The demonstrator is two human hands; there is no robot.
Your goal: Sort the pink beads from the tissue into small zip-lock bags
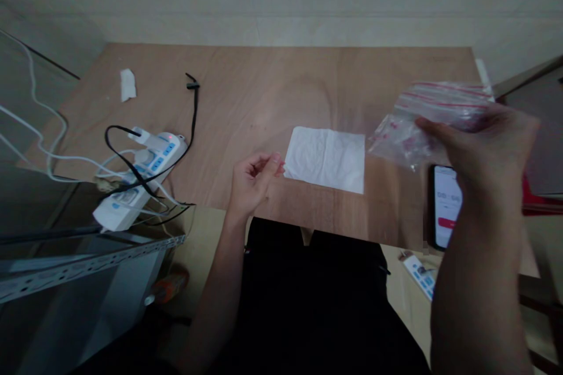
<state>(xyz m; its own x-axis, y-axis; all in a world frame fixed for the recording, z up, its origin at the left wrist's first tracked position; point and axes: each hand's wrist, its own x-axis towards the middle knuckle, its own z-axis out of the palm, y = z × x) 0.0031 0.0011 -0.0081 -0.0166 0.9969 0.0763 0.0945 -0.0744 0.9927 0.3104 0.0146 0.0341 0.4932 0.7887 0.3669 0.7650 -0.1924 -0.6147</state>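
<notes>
My right hand [479,140] is raised over the right side of the table, closed on a bundle of clear zip-lock bags [409,129] with red lines along their tops. Below those bags lies a phone [444,202] with a lit screen, partly covered by my right forearm. A white tissue [328,158] is spread flat on the table between my hands. Curled at its left edge is my left hand [255,180], thumb pressed against the fingers. Whether these fingertips pinch anything is too small to tell.
On the left, a white power strip [145,179] carries plugs and tangled cables over the wooden table's [246,94] edge. A black cable [194,111] reaches farther back. A small white paper scrap [128,85] lies at the back left. Another power strip [419,275] is below the table.
</notes>
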